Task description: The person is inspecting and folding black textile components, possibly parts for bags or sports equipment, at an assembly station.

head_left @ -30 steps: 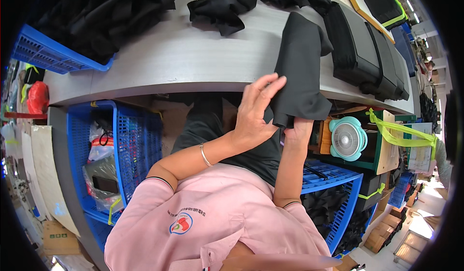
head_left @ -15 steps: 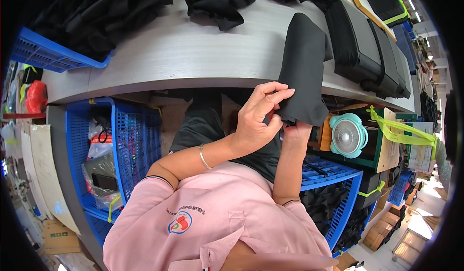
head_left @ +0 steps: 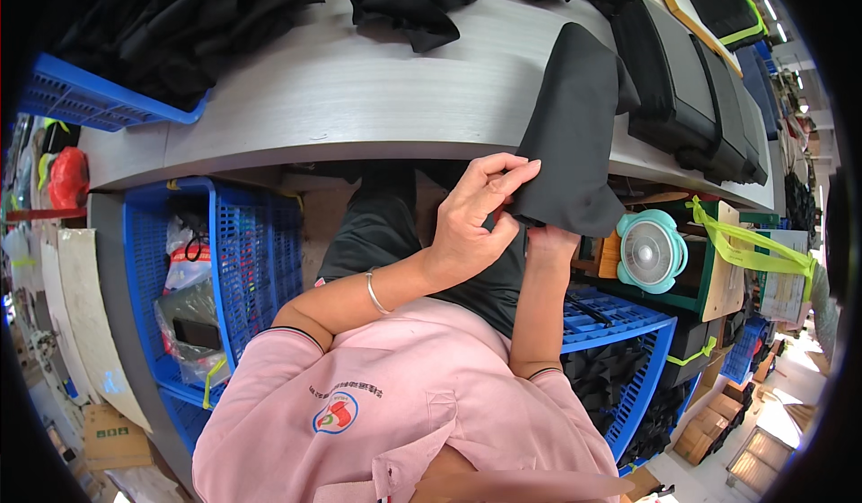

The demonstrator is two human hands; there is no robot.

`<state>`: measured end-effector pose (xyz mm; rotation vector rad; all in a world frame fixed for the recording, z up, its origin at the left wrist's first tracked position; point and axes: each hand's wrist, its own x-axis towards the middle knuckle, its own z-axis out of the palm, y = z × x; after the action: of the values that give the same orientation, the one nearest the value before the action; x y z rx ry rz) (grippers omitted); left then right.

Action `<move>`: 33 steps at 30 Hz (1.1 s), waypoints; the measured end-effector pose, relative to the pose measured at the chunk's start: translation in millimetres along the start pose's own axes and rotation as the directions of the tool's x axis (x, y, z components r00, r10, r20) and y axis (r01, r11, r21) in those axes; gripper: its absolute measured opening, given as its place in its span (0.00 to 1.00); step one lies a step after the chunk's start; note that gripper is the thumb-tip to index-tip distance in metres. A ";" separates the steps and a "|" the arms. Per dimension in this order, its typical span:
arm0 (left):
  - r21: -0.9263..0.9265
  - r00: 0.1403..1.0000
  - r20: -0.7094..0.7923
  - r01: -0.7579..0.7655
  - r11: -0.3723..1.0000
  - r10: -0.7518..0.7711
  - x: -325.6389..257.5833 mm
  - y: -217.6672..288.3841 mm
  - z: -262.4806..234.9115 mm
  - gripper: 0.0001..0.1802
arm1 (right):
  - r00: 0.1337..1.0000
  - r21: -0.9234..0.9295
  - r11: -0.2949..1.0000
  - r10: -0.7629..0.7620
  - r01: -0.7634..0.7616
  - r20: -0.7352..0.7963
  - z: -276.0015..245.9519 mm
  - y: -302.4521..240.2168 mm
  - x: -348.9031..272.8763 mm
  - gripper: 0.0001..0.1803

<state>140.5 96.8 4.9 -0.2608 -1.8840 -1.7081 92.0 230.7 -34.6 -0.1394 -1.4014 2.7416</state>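
A black fabric piece, long and folded or tube-like, rises from my right hand and reaches over the table edge. My right hand grips its lower end; the fabric covers most of the fingers. Against the left edge of the same piece is my left hand, its index finger on the cloth and its thumb curled in at the lower corner. Both hands are just in front of the grey table, above my lap.
Black fabric heaps lie at the table's far left, beside a blue basket. A crumpled black piece lies farther back. Stacked black folded pieces line the right. Blue crates flank me; a turquoise fan stands right.
The black fabric piece has tilted slightly to the right at its upper part, and its lower edge has spread right. Both hands stay in nearly the same place.
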 end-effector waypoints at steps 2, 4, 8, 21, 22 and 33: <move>0.003 1.000 0.008 0.018 1.000 -0.018 0.2 -0.8 -3.8 0.39 | 1.000 -0.049 0.999 -0.011 0.011 -0.006 3.2 -0.4 -1.0 0.28; 0.002 0.999 0.017 0.038 0.999 -0.038 -0.5 -0.8 -7.2 0.39 | 0.998 -0.071 0.997 -0.001 -0.003 -0.056 2.9 2.2 -0.2 0.29; -0.052 0.995 0.011 0.102 0.993 -0.102 -4.2 -2.5 -11.4 0.35 | 0.996 -0.050 0.997 -0.061 0.058 -0.068 -7.9 17.2 5.8 0.29; -0.331 0.780 -0.084 0.565 0.756 -0.620 -26.5 -74.5 -17.3 0.20 | 0.888 -0.885 0.148 0.071 0.441 0.454 -1.5 2.8 28.8 0.18; -0.361 0.772 -0.067 0.572 0.737 -0.632 -27.5 -77.2 -12.6 0.20 | 0.769 -0.719 -0.321 0.046 0.616 0.638 6.7 9.3 28.9 0.19; -0.580 0.696 0.260 0.667 0.469 -0.669 -28.1 -73.7 6.0 0.11 | 0.875 -0.884 0.029 -0.161 0.467 0.457 45.4 16.7 6.1 0.09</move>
<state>124.4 97.1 -72.5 0.3053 -1.3692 -2.8864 80.8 185.0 -22.0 0.4412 -2.6713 0.9499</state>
